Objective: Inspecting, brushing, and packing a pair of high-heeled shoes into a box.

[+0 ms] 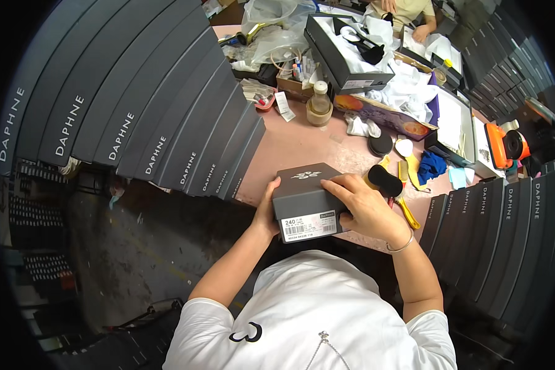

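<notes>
A dark grey lidded shoebox (302, 196) sits at the near edge of the pink tabletop (345, 148), its white label end turned toward me. My left hand (266, 208) presses along the box's left side, the fingertips up by the lid's edge. Across from it, my right hand (370, 208) grips the right side, with fingers lying over the lid and the thumb bent near the label end. The box's contents are hidden under the lid. Just beyond my right hand lie a black oval pad (386, 180) and a yellow-handled brush (407, 213).
Tall stacks of grey shoeboxes (148, 98) rise at left, with more boxes (493, 228) at right. Farther back stand a bottle (319, 102), an open shoebox (351, 80) holding paper and a black shoe, and an orange tape dispenser (498, 145). A person's hand (422, 33) shows across the table.
</notes>
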The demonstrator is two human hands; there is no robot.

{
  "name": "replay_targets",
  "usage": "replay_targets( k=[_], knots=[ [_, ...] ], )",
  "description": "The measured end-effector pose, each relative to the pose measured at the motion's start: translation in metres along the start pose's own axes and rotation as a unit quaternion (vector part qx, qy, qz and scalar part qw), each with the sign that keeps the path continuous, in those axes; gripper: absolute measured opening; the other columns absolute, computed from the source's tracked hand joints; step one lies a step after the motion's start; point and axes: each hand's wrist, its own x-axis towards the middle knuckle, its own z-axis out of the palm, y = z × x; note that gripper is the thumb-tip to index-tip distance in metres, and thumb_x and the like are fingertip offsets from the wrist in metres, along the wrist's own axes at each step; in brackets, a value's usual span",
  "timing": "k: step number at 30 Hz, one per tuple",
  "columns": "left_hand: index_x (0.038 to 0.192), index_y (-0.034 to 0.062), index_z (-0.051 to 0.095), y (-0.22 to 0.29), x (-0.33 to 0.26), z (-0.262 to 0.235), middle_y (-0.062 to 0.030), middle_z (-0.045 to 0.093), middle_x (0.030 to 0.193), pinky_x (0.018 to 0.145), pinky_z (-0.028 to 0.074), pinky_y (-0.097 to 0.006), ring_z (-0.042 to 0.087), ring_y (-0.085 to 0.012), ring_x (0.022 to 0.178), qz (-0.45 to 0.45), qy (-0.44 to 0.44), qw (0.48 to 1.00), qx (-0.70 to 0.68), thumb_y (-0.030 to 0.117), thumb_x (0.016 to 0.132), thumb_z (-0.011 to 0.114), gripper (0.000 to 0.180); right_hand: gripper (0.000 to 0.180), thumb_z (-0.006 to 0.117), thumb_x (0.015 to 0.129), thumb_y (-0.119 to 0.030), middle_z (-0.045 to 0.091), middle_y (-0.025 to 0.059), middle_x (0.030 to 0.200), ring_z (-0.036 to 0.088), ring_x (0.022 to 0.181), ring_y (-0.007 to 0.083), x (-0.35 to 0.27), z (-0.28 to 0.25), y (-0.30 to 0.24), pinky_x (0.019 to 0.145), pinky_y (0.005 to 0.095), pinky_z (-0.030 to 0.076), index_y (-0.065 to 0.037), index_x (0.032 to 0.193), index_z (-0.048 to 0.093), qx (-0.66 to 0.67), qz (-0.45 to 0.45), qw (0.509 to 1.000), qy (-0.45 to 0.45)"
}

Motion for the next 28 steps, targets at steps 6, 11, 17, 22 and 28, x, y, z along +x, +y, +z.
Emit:
replay_targets(
  k=[6,11,17,22,28],
  knots=[
    [0.137,-0.0007,0.041,-0.007,-0.002,-0.039,-0.0163,0.051,0.132,0.100,0.043,-0.036,0.053,-0.0252,0.119,0.093,0.038,0.985,0.139,0.047,0.094,0.044,0.065,0.067,0.062,0.064,0.004,0.053,0.0134,0.120,0.050,0.115,0.0318,0.002,0.003,-0.005,0.093,0.0389,0.046,-0.004,0.129,0.050,-0.010,0.016,1.000,0.002],
    [0.147,-0.0023,0.012,0.000,-0.054,-0.060,-0.0258,0.023,0.149,0.112,0.026,-0.048,0.024,-0.0409,0.139,0.361,-0.017,0.636,0.682,0.022,0.069,0.082,0.108,0.070,0.063,0.061,0.004,0.052,0.0154,0.122,0.051,0.113,0.0339,0.000,0.007,-0.006,0.098,0.0391,0.044,-0.004,0.129,0.051,-0.007,0.050,0.999,0.004],
    [0.147,0.0026,0.003,0.020,-0.026,-0.023,-0.0270,0.023,0.146,0.112,0.027,-0.048,0.024,-0.0437,0.137,0.441,-0.115,0.632,0.627,0.019,0.055,0.090,0.128,0.068,0.062,0.062,0.003,0.046,0.0196,0.133,0.047,0.121,0.0384,0.007,0.006,-0.008,0.101,0.0396,0.042,-0.005,0.128,0.049,-0.019,0.094,0.993,0.065],
    [0.145,0.0025,0.011,0.034,-0.008,-0.023,-0.0243,0.033,0.137,0.107,0.035,-0.045,0.038,-0.0411,0.127,0.446,-0.081,0.637,0.623,0.021,0.052,0.091,0.124,0.071,0.065,0.070,-0.008,0.050,0.0182,0.132,0.048,0.124,0.0293,0.009,0.025,0.031,0.105,0.0351,0.035,-0.006,0.137,0.043,0.215,0.156,0.951,0.155],
    [0.144,0.0034,0.018,0.017,-0.032,-0.028,-0.0280,0.038,0.133,0.106,0.033,-0.047,0.040,-0.0449,0.126,0.507,-0.002,0.596,0.622,0.037,0.062,0.085,0.111,0.071,0.059,0.069,-0.002,0.049,0.0137,0.134,0.045,0.128,0.0243,0.056,0.030,0.043,0.106,0.0332,0.034,-0.006,0.138,0.042,0.191,0.040,0.978,0.078]
  ],
)
